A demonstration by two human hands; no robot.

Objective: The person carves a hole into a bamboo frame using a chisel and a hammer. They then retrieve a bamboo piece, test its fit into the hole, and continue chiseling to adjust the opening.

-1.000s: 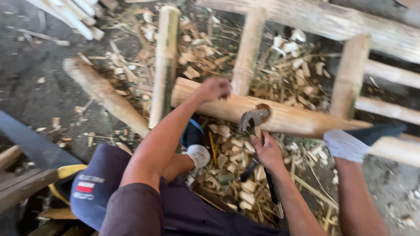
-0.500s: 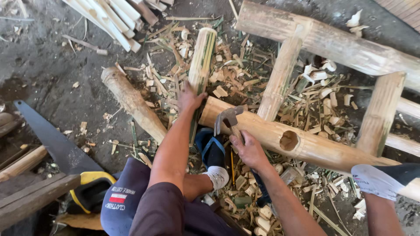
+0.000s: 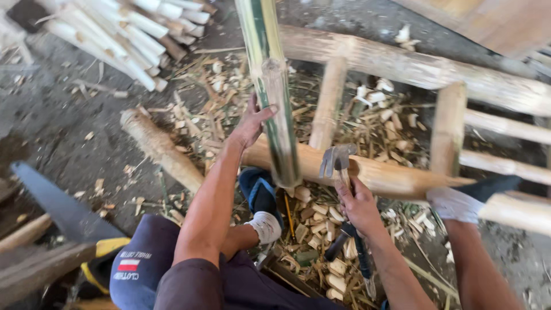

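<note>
Hands: left [image 3: 251,123] steadies upright bamboo pole [image 3: 274,97], right [image 3: 359,204] grips hammer [image 3: 338,163].

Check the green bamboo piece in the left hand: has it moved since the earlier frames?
Yes. The green bamboo piece has swung upright, its lower end now in front of the horizontal log, with the left hand on it.

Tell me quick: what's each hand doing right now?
Left hand: closed around the upright green bamboo pole, thumb out.
Right hand: closed on the handle of the claw hammer, its head resting against the horizontal bamboo log.
</note>
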